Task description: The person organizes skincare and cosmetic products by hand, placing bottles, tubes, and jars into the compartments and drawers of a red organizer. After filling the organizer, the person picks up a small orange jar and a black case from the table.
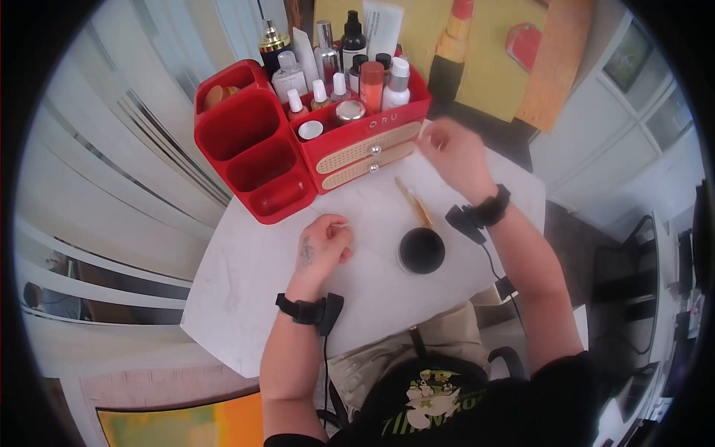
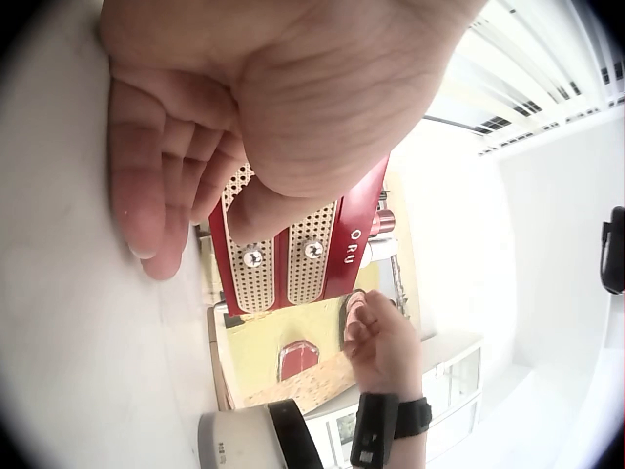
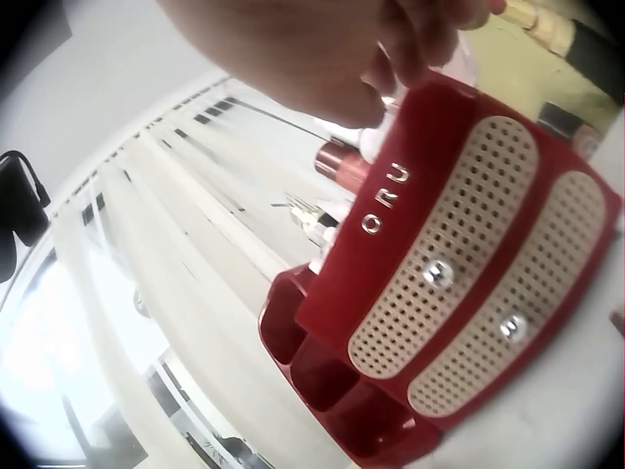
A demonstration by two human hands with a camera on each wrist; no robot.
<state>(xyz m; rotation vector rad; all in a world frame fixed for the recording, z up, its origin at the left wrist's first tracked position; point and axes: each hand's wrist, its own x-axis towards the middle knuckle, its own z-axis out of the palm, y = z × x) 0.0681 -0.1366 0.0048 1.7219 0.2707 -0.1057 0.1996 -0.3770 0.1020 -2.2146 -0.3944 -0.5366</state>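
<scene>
My left hand [image 1: 325,246] rests on the white tabletop [image 1: 357,298] in front of a red cosmetics organizer [image 1: 305,164]. Its fingers are loosely bent, and nothing shows in them in the left wrist view. My right hand [image 1: 456,153] is raised by the organizer's right end, its fingers loosely curled and slightly blurred in the head view. In the right wrist view it hovers beside the upper corner, near the bottles, with no held object showing. A round jar with a black lid [image 1: 422,251] stands between the hands, and a slim gold stick [image 1: 413,201] lies behind it.
Several bottles, including an orange-capped one [image 1: 371,86], and a white tube [image 1: 382,30] fill the organizer's top. Its two woven-front drawers [image 1: 372,156] are closed. Open compartments [image 1: 261,167] are on the left. A yellow board [image 1: 488,71] with a lipstick shape stands behind.
</scene>
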